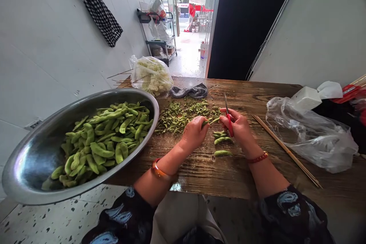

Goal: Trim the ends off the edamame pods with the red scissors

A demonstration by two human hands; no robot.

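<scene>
Over the middle of the wooden table, my left hand (pixel 195 131) is closed round a green edamame pod (pixel 214 121), whose end points toward the other hand. My right hand (pixel 238 125) holds red-handled scissors (pixel 229 120), blades pointing up and away from me; its fingertips are at the far end of the pod. Below the hands, several whole pods (pixel 222 140) lie in a loose row on the wood. Behind my left hand spreads a heap of small green pod trimmings (pixel 177 116). To the left, a large metal bowl (pixel 154 110) holds many edamame pods (pixel 98 148).
A crumpled grey cloth (pixel 189 90) and a clear bag of cauliflower (pixel 151 76) sit at the table's far edge. On the right lie thin wooden skewers (pixel 287 150), a clear plastic bag (pixel 320 133) and a white tissue pack (pixel 307 97). A shelf cart (pixel 161 42) stands by the doorway.
</scene>
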